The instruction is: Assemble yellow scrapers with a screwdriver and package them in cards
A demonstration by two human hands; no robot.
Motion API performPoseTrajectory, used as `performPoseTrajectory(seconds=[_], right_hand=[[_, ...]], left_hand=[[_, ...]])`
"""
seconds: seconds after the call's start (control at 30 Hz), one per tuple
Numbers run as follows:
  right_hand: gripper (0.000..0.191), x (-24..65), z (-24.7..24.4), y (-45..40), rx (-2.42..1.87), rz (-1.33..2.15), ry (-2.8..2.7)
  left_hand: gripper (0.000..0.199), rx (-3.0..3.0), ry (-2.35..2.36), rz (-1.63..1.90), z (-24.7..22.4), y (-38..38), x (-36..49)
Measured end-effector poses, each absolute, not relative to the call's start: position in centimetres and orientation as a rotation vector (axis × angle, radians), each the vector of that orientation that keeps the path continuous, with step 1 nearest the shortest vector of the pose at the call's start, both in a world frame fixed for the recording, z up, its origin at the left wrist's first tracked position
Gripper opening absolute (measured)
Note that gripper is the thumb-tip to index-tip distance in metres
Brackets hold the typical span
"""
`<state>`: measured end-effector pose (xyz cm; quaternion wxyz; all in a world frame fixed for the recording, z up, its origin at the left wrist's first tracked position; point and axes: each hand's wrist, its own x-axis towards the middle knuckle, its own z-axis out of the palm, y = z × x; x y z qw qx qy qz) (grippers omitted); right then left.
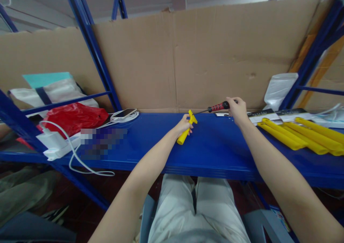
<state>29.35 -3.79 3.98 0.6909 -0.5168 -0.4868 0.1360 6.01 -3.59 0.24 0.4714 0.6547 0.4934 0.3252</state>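
Observation:
My left hand (184,125) is closed around a yellow plastic handle (183,136) with a wider, T-shaped head at its top. The handle is tilted just above the blue tabletop. In my right hand (237,109) is a screwdriver (216,108) with a red and black grip, held by the rear end. Its thin shaft points left, and the tip meets the head of the yellow handle; whether a screw sits there is too small to tell.
Several yellow handles (311,137) lie at the right beside black-and-white packaging (264,114). Left are a phone (124,114) on coiled white cable, a red plastic bag (76,117) and a white power strip (63,148). Cardboard (209,56) backs the blue table (215,153).

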Motion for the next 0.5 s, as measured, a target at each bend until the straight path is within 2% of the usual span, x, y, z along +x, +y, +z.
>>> performPoseTrajectory(seconds=[0.1,0.27,0.5], right_hand=[[0.031,29.3,3.9,-3.7,-1.117,0.411,-1.074],[0.038,30.0,3.4,-3.2,-1.133,0.269,-1.105],[0.026,29.7,3.2,-2.7,-1.114,0.384,-1.038]], left_hand=[[0.053,1.615,1.203,0.792,0.1,-3.4,6.0],[0.053,1.612,1.206,0.783,0.3,-3.5,6.1],[0.053,1.612,1.203,0.775,0.5,-3.6,6.2]])
